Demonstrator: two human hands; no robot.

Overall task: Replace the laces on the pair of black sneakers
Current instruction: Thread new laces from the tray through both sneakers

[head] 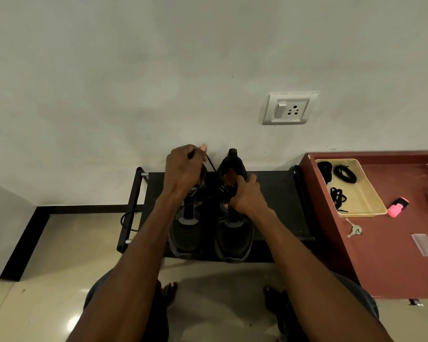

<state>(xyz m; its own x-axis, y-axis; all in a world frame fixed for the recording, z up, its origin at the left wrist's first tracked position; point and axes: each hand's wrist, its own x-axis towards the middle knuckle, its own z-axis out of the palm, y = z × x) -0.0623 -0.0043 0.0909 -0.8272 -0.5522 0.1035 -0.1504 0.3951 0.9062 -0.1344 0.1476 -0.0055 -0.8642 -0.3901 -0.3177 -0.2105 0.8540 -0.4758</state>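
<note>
Mid-frame on the black rack: both sneakers' collars hidden under hands, left hand pinching a lace above the left sneaker, right hand gripping the right sneaker.

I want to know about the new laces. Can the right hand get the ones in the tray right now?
Probably not at once: the right hand grips the right sneaker. Once freed, nothing seems to block the open tray holding the laces.
</note>
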